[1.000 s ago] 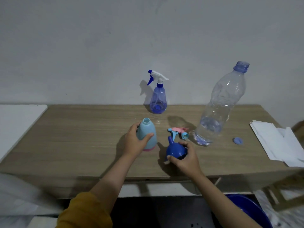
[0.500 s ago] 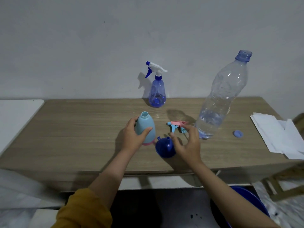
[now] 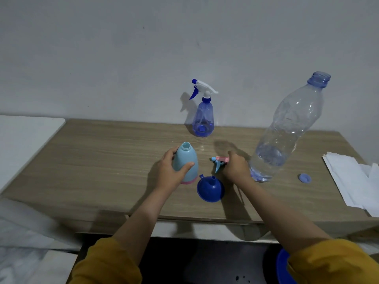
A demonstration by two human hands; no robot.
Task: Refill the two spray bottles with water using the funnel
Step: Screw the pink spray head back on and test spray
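Left hand (image 3: 171, 173): I am gripping the capless light-blue bottle (image 3: 185, 162), frame centre, steadying it.
Right hand (image 3: 235, 168): I am closing fingers on the spray head (image 3: 219, 160).
Funnel (image 3: 210, 188): lying inverted, unused.

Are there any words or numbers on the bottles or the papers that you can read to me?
None can be read.
Light blue spray bottle: plain, no label shows.
Clear blue spray bottle: no label shows.
Big water bottle: clear plastic, no label.
Funnel and bottle cap: no marks visible.
White papers: look blank.
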